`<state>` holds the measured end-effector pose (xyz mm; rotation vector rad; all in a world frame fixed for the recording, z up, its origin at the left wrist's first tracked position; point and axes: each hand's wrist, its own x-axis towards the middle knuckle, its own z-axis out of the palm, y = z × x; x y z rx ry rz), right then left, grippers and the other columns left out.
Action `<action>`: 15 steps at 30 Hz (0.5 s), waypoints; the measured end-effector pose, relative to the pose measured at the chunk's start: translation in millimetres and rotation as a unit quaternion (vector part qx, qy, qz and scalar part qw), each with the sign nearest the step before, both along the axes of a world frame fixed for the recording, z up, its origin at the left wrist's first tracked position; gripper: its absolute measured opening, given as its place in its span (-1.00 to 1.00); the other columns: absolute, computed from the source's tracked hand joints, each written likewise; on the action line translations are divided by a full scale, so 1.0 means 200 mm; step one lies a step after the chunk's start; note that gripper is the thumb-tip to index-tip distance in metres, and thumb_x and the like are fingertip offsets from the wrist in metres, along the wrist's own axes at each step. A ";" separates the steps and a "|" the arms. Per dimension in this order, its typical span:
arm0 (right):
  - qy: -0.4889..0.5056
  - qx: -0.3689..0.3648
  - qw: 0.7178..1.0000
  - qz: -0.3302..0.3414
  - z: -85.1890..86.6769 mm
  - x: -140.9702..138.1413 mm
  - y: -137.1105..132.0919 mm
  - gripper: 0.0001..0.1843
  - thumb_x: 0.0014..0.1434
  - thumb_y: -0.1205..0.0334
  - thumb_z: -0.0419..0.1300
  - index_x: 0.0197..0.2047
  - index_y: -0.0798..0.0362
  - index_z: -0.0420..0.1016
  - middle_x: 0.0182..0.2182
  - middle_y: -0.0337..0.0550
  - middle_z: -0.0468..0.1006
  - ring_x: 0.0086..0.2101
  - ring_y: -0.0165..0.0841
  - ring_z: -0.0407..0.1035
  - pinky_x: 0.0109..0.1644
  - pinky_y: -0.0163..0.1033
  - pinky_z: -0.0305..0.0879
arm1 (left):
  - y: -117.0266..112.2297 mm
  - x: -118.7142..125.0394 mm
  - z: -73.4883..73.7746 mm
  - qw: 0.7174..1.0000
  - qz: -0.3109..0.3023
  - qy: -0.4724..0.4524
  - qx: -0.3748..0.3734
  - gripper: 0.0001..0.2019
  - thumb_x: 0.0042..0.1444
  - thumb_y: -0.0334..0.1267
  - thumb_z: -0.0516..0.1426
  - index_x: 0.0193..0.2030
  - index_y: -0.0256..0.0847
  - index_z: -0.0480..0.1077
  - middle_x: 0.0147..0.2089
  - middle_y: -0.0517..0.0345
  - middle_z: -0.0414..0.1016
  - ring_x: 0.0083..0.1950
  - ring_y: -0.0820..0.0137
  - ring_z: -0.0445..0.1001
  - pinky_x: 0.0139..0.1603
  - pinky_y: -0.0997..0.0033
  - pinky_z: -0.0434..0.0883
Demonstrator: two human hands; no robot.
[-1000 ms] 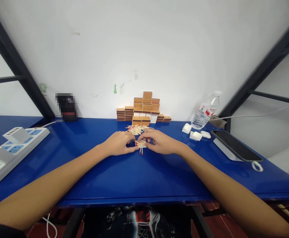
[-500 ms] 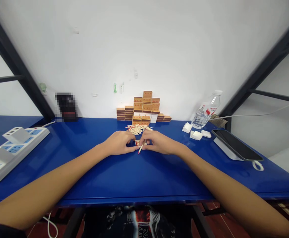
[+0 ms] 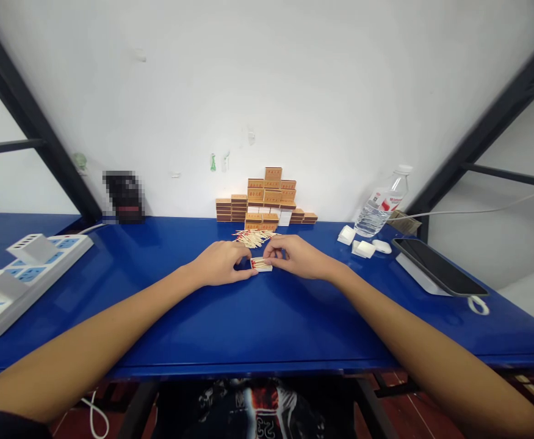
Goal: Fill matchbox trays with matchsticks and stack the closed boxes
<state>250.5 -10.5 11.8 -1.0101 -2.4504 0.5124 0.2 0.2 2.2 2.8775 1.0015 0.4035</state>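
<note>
My left hand and right hand pinch the matchbox tray with matches tucked in; next I judge it needs its sleeve.

A blue table stands against the white wall. On it lie stacked matchboxes, loose matches, a small tray of matches, a water bottle, white power strips, a phone on a stand and small white boxes.
</note>
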 end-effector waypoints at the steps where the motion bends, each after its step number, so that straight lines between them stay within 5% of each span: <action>1: -0.001 -0.001 1.000 -0.002 0.00 0.00 0.00 -0.92 0.30 0.31 0.27 -0.24 0.07 0.62 -0.38 -0.20 0.56 -0.38 -0.39 0.35 -0.27 -0.28 0.23 | 0.00 0.00 0.00 1.000 0.001 0.001 -0.001 -0.65 0.31 0.08 0.18 -0.18 -0.19 0.53 -0.28 0.16 0.57 -0.32 0.35 0.48 -0.33 0.37 0.23; 15: -0.012 0.029 0.999 -0.012 0.00 -0.02 -0.02 -0.90 0.28 0.33 0.27 -0.27 0.06 0.63 -0.39 -0.18 0.56 -0.36 -0.37 0.35 -0.24 -0.26 0.20 | 0.00 0.00 0.00 1.000 -0.001 -0.004 0.006 -0.66 0.30 0.06 0.20 -0.18 -0.19 0.55 -0.31 0.16 0.56 -0.35 0.37 0.45 -0.35 0.38 0.21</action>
